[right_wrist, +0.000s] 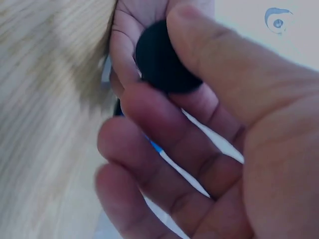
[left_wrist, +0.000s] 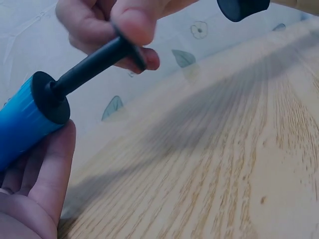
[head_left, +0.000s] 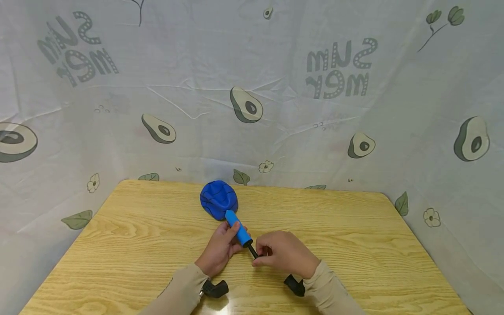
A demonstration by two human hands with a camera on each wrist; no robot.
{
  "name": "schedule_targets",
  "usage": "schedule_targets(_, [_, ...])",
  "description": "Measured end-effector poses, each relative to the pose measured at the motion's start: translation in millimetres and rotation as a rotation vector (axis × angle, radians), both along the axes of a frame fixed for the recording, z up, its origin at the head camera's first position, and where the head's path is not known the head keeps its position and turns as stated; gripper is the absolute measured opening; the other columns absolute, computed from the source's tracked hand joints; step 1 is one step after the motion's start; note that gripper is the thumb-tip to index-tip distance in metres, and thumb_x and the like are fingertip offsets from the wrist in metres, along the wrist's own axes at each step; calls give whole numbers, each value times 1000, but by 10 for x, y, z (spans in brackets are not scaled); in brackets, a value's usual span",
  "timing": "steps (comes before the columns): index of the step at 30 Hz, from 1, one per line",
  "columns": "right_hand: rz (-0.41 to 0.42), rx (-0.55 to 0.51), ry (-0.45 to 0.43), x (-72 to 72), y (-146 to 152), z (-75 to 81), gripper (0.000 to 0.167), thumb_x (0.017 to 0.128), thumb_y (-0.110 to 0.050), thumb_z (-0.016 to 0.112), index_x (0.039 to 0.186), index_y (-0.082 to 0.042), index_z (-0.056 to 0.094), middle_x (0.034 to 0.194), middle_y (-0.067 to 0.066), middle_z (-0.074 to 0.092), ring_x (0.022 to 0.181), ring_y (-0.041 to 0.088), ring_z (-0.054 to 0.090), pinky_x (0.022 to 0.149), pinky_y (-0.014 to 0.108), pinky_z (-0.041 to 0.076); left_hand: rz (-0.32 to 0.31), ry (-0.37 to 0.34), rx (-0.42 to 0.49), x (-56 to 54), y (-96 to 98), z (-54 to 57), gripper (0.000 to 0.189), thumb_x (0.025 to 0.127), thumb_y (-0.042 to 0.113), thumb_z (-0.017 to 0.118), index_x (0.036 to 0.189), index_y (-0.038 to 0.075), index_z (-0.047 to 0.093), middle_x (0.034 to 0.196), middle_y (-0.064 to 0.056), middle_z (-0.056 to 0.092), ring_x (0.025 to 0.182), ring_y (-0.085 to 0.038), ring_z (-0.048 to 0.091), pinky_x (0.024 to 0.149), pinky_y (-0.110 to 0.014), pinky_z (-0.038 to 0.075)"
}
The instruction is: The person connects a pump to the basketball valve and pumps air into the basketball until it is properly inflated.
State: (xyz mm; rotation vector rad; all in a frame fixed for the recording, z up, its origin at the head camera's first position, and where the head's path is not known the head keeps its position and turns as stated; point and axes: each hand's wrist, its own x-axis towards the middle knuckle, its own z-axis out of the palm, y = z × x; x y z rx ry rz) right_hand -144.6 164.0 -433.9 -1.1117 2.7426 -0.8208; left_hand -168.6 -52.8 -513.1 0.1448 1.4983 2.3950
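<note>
Blue hand pump (head_left: 238,228): your left hand (head_left: 221,250) wraps the barrel, your right hand (head_left: 287,253) pinches the black plunger handle (right_wrist: 162,59). Dented blue ball (head_left: 217,197) at the pump's 11 o'clock, near the far table edge; wood tabletop (head_left: 366,245) runs wide toward 9 and 3. Curtain (head_left: 189,148) at 12: mirrored "Summer".

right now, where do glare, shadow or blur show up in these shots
Head view: a bright glare spot on the table at the bottom edge; left wrist: a long soft shadow across the table, right hand slightly blurred; right wrist: backdrop washed out, table grain blurred.
</note>
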Motion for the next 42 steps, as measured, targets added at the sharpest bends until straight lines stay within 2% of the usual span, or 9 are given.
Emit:
schedule_targets(5, [-77,-29,-1,-19,-17,-64,26,87,-31,86,77,-26,62,70,-19,56,60,-3,49,53,20,43,-41,38,-18,17,8,-5,58,112,35,49,144,-9,28,123,-14,57,106,-14,67,88,-29,59])
schedule_targets(10, [-107,-18,64,-28,-30,-106,20,89,-27,85,86,-23,65,80,-14,61,67,-2,52,57,20,46,-20,33,-9,6,14,-24,59,112,36,47,147,-7,25,125,-12,55,108,-14,65,93,-31,58])
schedule_targets(15, [-77,-9,88,-13,-44,-96,18,92,-20,82,96,-19,64,91,-9,62,73,4,56,63,20,48,17,-8,40,-12,8,-24,56,112,36,47,148,-2,27,125,-11,57,104,-15,66,93,-33,58])
schedule_targets(19, [-29,30,100,9,-49,-78,19,92,-20,82,95,-20,63,90,-9,61,69,0,52,60,17,46,11,-19,35,-19,-2,-10,56,112,35,47,150,-1,29,130,-13,56,101,-14,67,90,-32,58])
schedule_targets(24, [18,58,110,28,-56,-40,22,91,-20,83,92,-22,61,89,-11,61,66,-3,45,59,16,42,33,-27,31,-25,3,12,56,111,36,49,148,-3,32,128,-11,59,97,-13,66,83,-28,57])
schedule_targets(29, [59,73,33,29,-51,14,23,91,-18,83,89,-23,61,84,-14,57,66,-2,44,59,17,41,47,-43,53,-43,-3,28,58,111,37,50,149,-4,32,123,-8,59,99,-15,67,87,-28,58])
schedule_targets(38, [166,60,-139,-30,-24,100,24,89,-13,80,83,-25,61,78,-15,54,65,-4,45,58,16,41,41,-60,65,-111,-26,67,64,110,38,52,152,-4,26,127,-11,55,102,-13,66,91,-28,57])
schedule_targets(42, [185,60,-172,-58,-29,125,23,90,-12,79,83,-24,61,78,-14,54,65,-4,45,58,16,41,31,-69,59,-139,-48,74,65,110,38,52,153,-3,25,127,-11,55,104,-13,65,92,-28,57])
